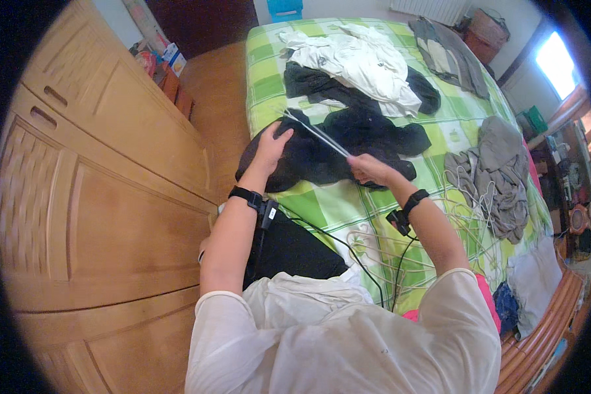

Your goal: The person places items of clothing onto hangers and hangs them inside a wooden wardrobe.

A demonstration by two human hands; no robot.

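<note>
A black garment (320,152) lies spread across the near part of the bed. My left hand (273,143) is over its left side, thumb and fingers apart; I see nothing gripped in it, and whether it touches the cloth is unclear. In my right hand (369,169) is a thin white clothes hanger (320,133), seen nearly edge-on. The hanger slants up and left above the garment, its far end blurred near my left hand.
A white shirt (359,59) lies on dark clothing (315,83) farther back. Several loose wire hangers (423,246) and a grey garment (497,172) are on the right of the green checked bedspread (320,202). A wooden wardrobe (138,221) stands at left.
</note>
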